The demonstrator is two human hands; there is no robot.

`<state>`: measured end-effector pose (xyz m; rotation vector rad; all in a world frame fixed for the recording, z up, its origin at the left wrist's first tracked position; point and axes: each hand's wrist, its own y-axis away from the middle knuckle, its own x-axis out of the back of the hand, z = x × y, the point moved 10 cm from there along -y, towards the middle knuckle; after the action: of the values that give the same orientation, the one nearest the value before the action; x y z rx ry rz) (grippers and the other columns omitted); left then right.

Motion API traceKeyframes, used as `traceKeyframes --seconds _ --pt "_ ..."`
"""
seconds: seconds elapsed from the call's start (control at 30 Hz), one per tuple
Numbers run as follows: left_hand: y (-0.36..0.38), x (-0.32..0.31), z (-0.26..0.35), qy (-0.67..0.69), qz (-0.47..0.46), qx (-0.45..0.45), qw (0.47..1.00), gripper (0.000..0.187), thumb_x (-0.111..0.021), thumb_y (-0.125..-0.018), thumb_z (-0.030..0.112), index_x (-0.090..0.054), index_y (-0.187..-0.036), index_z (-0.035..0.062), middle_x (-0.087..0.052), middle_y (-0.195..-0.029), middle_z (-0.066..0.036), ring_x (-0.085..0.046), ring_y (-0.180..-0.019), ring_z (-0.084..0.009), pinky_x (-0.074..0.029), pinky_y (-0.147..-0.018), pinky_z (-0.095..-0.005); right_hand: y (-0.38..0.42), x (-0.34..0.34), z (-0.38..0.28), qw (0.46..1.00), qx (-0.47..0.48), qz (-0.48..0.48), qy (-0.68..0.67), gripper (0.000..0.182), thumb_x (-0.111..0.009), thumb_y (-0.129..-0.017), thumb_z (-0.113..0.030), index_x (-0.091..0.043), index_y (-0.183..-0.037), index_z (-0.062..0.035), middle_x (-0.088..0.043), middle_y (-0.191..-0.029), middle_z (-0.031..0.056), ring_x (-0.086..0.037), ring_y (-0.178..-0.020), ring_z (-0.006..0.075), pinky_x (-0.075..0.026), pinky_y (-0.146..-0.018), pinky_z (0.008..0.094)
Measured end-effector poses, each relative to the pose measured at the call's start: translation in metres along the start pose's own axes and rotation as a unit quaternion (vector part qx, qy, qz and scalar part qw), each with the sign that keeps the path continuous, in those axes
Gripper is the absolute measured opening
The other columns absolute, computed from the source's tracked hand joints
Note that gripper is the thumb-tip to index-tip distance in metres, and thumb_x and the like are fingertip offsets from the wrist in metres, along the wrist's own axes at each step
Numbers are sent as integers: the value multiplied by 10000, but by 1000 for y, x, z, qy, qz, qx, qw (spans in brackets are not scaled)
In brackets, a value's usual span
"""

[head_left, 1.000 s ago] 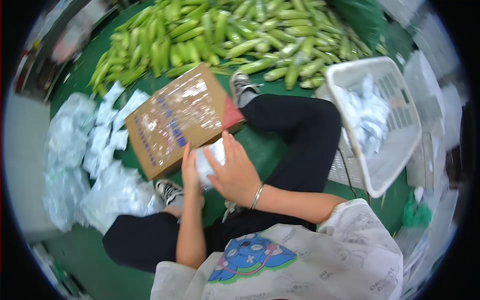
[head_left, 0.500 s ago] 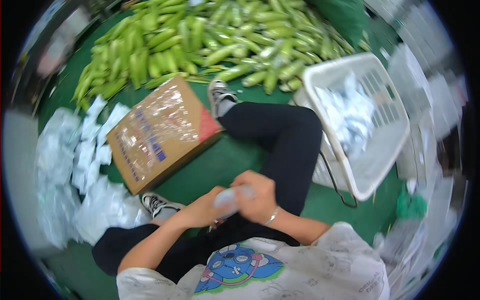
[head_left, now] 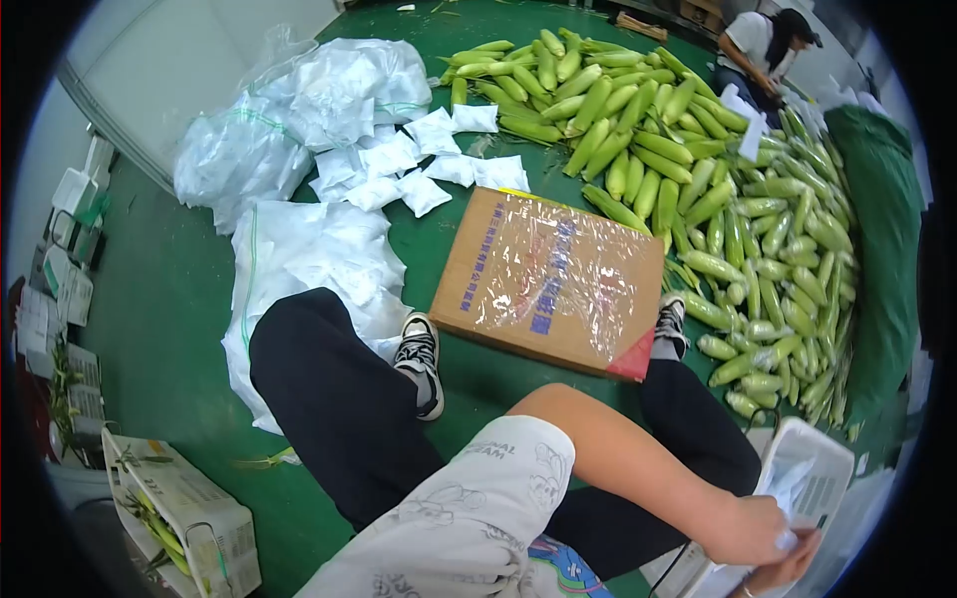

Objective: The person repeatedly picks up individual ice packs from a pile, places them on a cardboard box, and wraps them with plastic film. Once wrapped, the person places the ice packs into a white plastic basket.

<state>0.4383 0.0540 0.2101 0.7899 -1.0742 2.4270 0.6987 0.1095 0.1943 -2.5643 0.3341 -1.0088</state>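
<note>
My left hand (head_left: 746, 530) reaches across to the lower right, over the white plastic basket (head_left: 835, 460). Its fingers are closed, with a small pale bit showing at the tips that I cannot make out. Just below and touching it is my right hand (head_left: 791, 566), its fingers curled and partly hidden, a bracelet at the wrist. White plastic film (head_left: 788, 482) lies in the basket beside both hands. Between my feet is a flat cardboard box (head_left: 548, 279), closed under clear tape.
Corn cobs (head_left: 638, 130) are heaped beyond the box, many wrapped in film. White ice packs (head_left: 424, 191) and bags of them (head_left: 309, 259) lie at left. A crate (head_left: 204, 498) stands lower left. A green sack (head_left: 872, 249) and a co-worker (head_left: 763, 50) are at right.
My view has swung left. Both hands have moved from in front of my lap, where they held a blurred whitish object, to the basket on the right.
</note>
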Motion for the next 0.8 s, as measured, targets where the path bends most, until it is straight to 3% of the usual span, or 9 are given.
traceKeyframes --seconds 0.07,0.17,0.2,0.37,0.4,0.43,0.53,0.67,0.8 --pt "26 86 17 1 96 -229 969 256 -567 -795 233 -629 -944 35 -617 -725 -169 -642 -705 -329 -498 -592 -440 1 16 -83 944 30 104 312 474 -551 -935 -372 -598 -1228 -2 -648 -1115 191 -640 -935 307 -520 -792 372" --pt "119 233 -123 -72 253 -23 964 236 -641 -738 171 -630 -920 21 -621 -825 -187 -622 -778 -385 -522 -710 -445 7 41 -58 929 -112 132 328 412 -559 -917 -322 -621 -1178 -8 -658 -1070 191 -643 -893 320 -524 -747 375" --pt "181 287 -197 32 290 193 937 350 -714 -722 171 -635 -1023 11 -638 -923 -192 -633 -865 -371 -526 -754 -427 9 35 -56 926 -142 126 325 392 -562 -911 -305 -628 -1161 -10 -661 -1055 191 -644 -879 324 -525 -732 376" --pt "520 439 -375 -274 196 649 683 469 -725 -728 190 -606 -1147 14 -647 -1131 -214 -626 -1067 -326 -494 -900 -459 -54 -76 3 990 -76 48 108 387 -434 -1022 -298 -569 -1113 53 -625 -1037 127 -575 -992 220 -463 -872 334" --pt "568 450 -404 -354 146 655 652 566 -749 -729 264 -565 -1209 27 -657 -1039 -189 -645 -966 -338 -525 -814 -437 -41 -173 -107 972 53 -23 227 317 -450 -1008 -221 -561 -1109 58 -592 -1042 128 -568 -950 226 -456 -827 344" --pt "586 448 -422 -347 142 651 660 566 -749 -729 264 -565 -1209 27 -657 -1039 -189 -645 -966 -338 -525 -814 -437 -33 -257 -137 959 31 -216 182 243 -482 -981 -147 -559 -1112 43 -587 -1054 123 -578 -961 212 -461 -835 331" --pt "600 441 -484 -401 77 629 661 703 -764 -715 287 -485 -1301 20 -579 -1181 -218 -584 -1079 -369 -503 -872 -450 44 -431 -266 929 63 -363 27 90 -584 -849 -41 -600 -921 11 -601 -877 100 -569 -776 198 -466 -734 298" --pt "572 408 -599 -387 12 571 725 974 -813 -671 373 -322 -1440 33 -442 -1343 -241 -458 -1237 -413 -414 -1011 -511 111 -529 -255 839 3 -542 -48 137 -632 -798 30 -623 -935 29 -627 -852 134 -646 -757 228 -508 -706 307" --pt "590 369 -650 -354 -207 630 659 1319 -887 -568 432 -66 -1536 76 -346 -1461 -235 -378 -1344 -383 -333 -1070 -578 120 -541 -259 817 14 -577 -1 126 -635 -813 21 -630 -939 25 -639 -842 150 -666 -765 264 -520 -707 323"
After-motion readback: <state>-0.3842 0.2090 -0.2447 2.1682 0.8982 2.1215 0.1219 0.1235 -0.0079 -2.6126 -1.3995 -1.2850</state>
